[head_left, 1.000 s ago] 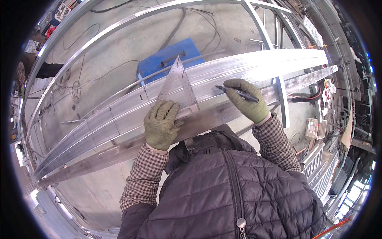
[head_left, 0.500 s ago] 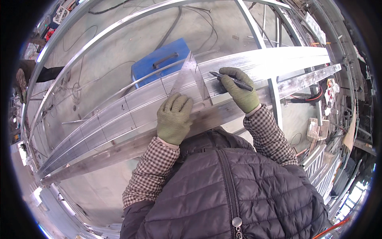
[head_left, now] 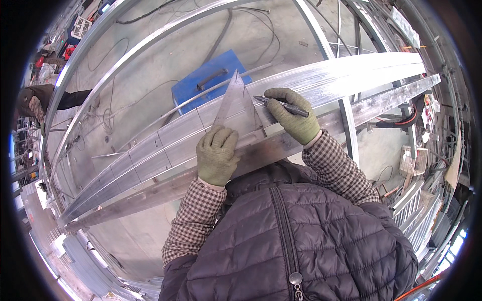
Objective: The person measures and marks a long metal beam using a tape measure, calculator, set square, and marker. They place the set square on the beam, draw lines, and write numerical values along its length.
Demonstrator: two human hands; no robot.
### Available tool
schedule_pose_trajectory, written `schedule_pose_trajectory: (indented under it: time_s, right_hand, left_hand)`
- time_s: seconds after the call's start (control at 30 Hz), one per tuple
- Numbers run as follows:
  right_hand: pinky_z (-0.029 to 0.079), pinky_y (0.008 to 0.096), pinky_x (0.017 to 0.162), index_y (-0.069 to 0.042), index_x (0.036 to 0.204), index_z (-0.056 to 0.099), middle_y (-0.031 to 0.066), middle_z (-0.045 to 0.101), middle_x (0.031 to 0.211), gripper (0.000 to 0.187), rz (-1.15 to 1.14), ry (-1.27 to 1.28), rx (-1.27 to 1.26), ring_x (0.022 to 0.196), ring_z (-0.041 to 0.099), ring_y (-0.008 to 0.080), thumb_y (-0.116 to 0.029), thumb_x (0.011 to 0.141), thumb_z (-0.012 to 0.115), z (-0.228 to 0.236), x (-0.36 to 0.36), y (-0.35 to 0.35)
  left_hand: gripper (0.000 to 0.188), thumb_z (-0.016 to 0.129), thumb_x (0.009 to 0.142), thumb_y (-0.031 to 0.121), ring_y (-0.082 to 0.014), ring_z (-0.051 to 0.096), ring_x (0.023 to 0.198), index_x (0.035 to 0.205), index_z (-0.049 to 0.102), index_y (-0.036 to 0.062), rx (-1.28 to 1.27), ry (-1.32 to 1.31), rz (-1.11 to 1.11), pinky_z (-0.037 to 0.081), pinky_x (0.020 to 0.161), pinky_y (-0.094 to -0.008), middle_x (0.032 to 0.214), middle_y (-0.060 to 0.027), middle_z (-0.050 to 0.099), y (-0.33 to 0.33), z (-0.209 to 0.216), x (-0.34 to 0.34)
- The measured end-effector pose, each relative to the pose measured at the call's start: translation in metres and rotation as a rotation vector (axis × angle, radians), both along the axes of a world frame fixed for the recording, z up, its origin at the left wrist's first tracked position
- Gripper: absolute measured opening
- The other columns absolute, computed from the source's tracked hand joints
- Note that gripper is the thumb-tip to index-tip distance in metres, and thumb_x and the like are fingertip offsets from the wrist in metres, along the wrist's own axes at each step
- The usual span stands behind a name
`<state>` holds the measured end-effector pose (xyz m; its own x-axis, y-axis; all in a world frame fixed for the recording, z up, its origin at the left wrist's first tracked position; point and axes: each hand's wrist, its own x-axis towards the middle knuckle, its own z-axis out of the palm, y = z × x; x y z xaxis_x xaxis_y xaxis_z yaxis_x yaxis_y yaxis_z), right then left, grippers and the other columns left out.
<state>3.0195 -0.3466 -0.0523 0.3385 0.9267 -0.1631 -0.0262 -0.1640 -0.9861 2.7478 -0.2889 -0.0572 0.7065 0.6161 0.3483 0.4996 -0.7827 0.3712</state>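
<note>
A long silvery metal profile [head_left: 321, 79] runs across in front of me, with thin dark cross lines drawn on its left part. On it lies a flat triangular set square [head_left: 232, 108], its point toward the far side. My left hand [head_left: 217, 156], in a green glove, is closed at the near edge of the set square, gripping it against the metal. My right hand [head_left: 297, 119], gloved alike, holds a black marker pen [head_left: 291, 107]. The pen's tip points left, close to the set square's right edge; whether it touches the metal I cannot tell.
A blue box [head_left: 201, 80] with a dark handle stands beyond the profile. A second, duller metal bar [head_left: 281, 143] lies on the near side. Metal frame bars [head_left: 314, 27] cross behind, cables trail over the floor, and another person [head_left: 37, 103] is at the far left.
My right hand has brought the marker pen left, nearer the set square's edge. My left hand stays on the set square. The whole view has shifted slightly.
</note>
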Motion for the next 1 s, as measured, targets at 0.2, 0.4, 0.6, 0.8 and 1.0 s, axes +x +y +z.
schedule_pose_trajectory:
  time_s: [0.2, 0.4, 0.6, 0.8, 1.0]
  right_hand:
    - [0.062, 0.0268, 0.09, -0.006, 0.138, 0.08, 0.0025, 0.084, 0.118, 0.03, 0.012, 0.016, -0.009, 0.102, 0.073, 0.0074, -0.02, 0.112, 0.083, 0.001, 0.002, -0.001]
    - [0.063, 0.028, 0.092, -0.006, 0.137, 0.08, 0.0044, 0.085, 0.118, 0.03, 0.01, -0.005, -0.018, 0.103, 0.075, 0.0091, -0.021, 0.112, 0.083, 0.001, 0.002, 0.001]
    - [0.063, 0.029, 0.09, -0.005, 0.138, 0.08, 0.007, 0.084, 0.115, 0.031, 0.01, -0.149, -0.042, 0.1, 0.077, 0.011, -0.022, 0.112, 0.081, 0.006, -0.001, 0.014]
    - [0.06, 0.0248, 0.079, -0.006, 0.14, 0.079, 0.0015, 0.08, 0.106, 0.033, 0.071, -0.366, -0.065, 0.088, 0.07, 0.0051, -0.026, 0.114, 0.078, 0.014, -0.003, 0.041]
    - [0.066, 0.0352, 0.097, -0.007, 0.135, 0.081, 0.0159, 0.086, 0.12, 0.035, 0.116, -0.352, -0.086, 0.11, 0.084, 0.024, -0.031, 0.11, 0.081, 0.023, 0.0, 0.039]
  left_hand:
    - [0.05, 0.092, 0.088, 0.044, -0.0385, 0.074, 0.124, 0.121, 0.084, 0.0076, -0.036, -0.034, -0.023, 0.061, 0.105, -0.0544, 0.121, -0.0091, 0.079, 0.002, -0.004, -0.002]
    - [0.048, 0.094, 0.086, 0.04, -0.0387, 0.075, 0.121, 0.12, 0.084, 0.007, -0.024, -0.042, -0.012, 0.062, 0.103, -0.0545, 0.119, -0.0097, 0.079, 0.001, -0.006, -0.002]
    - [0.048, 0.093, 0.085, 0.04, -0.0389, 0.076, 0.117, 0.119, 0.084, 0.006, -0.035, -0.068, -0.013, 0.062, 0.103, -0.0541, 0.118, -0.0102, 0.079, 0.001, -0.007, -0.002]
    - [0.06, 0.098, 0.067, 0.02, -0.0364, 0.072, 0.13, 0.125, 0.083, 0.0089, -0.105, -0.069, -0.005, 0.06, 0.11, -0.0534, 0.13, -0.0071, 0.076, -0.001, -0.01, -0.004]
    - [0.048, 0.095, 0.082, 0.037, -0.0395, 0.077, 0.113, 0.115, 0.084, 0.0046, -0.041, -0.08, -0.01, 0.063, 0.102, -0.0538, 0.116, -0.0109, 0.08, 0.001, -0.006, -0.002]
